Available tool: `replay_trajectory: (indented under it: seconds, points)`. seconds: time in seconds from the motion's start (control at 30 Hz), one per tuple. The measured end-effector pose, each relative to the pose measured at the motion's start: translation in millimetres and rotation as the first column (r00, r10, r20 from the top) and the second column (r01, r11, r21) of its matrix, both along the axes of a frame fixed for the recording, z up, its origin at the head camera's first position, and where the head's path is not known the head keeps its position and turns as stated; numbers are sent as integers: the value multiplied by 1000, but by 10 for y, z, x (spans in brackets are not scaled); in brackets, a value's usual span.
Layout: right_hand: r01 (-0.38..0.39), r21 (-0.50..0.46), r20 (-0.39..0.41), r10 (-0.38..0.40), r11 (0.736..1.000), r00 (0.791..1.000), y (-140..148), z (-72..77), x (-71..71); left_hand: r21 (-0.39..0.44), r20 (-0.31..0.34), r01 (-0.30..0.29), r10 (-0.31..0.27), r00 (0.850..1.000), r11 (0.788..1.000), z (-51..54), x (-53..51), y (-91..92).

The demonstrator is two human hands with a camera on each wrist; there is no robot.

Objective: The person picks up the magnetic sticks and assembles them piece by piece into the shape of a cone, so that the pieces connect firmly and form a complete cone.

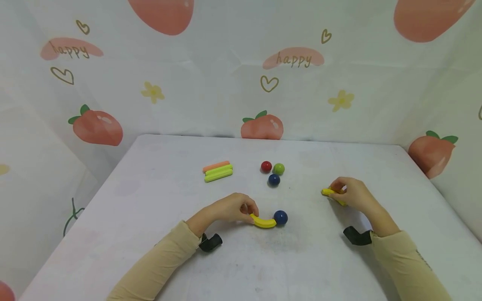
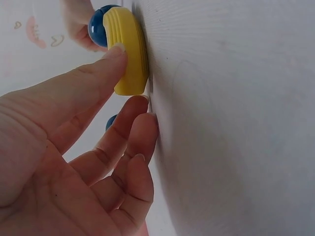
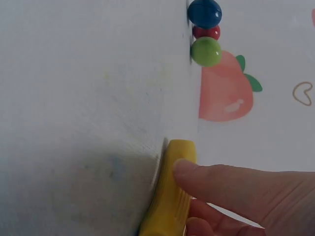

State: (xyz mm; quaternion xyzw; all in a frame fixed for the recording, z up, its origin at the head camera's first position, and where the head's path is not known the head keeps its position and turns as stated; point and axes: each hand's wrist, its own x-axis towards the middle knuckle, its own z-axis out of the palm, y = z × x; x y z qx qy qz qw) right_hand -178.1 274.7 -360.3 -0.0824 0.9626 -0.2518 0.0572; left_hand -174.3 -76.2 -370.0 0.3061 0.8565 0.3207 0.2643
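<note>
In the head view my left hand (image 1: 234, 207) pinches the left end of a curved yellow toy rod (image 1: 265, 223) lying on the table. The thumb presses on its grooved face in the left wrist view, where the rod (image 2: 129, 54) partly covers a blue ball. At its right end the rod touches that dark blue ball (image 1: 280, 218). Farther right, my right hand (image 1: 353, 194) grips a second curved yellow rod (image 1: 328, 192) at the tabletop. The right wrist view has the thumb laid across this rod (image 3: 170, 201); the fingers behind it are partly hidden.
Behind the hands, a red ball (image 1: 266, 167), a green ball (image 1: 279, 169) and another dark blue ball (image 1: 274, 180) are grouped together. To their left lie an orange stick (image 1: 216, 166) and two yellow-green sticks (image 1: 219, 175), side by side. A patterned cloth (image 1: 211, 62) hangs behind the table.
</note>
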Motion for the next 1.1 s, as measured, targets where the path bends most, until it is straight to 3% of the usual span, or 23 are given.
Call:
replay_trajectory:
  seconds: [0.4, 0.7, 1.1]
  points:
    - [-29, 44, 2, 29, 999, 1000, -109, -21, 35, 1, -5, 15, -15, 1000, 1000, -13, -8, 4]
    - [-63, -86, -10, 62, 994, 998, -277, -10, 74, 0, -14, 19, -19, 1000, 1000, -6, -3, 1]
    - [-141, -221, -7, 143, 965, 990, -544, -52, 133, 10, -7, 22, -22, 1000, 1000, 9, 1, 0]
